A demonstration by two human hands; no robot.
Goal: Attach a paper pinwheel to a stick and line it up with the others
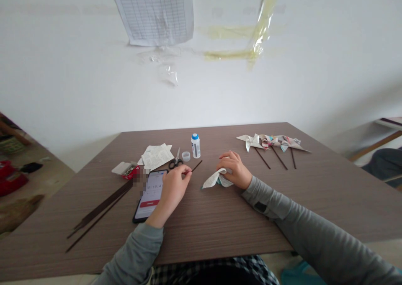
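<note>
My left hand (176,183) is closed in a pinch on a thin dark stick (197,165), whose end points up and right. Under that wrist and beside it lies a phone (150,195) with a lit screen. My right hand (235,168) has its fingers curled round a paper pinwheel (214,179) of printed paper with teal bits; part of it is hidden under the palm. A gap of tabletop separates the stick from the pinwheel. Several finished-looking pinwheels (251,142) on dark sticks lie at the back right.
A white bottle (196,147) with a blue cap stands behind my hands, beside a small clear cup (186,156) and scissors (175,163). Printed paper sheets (157,156), a red box (129,172) and a bundle of dark sticks (102,207) lie on the table's left (94,168).
</note>
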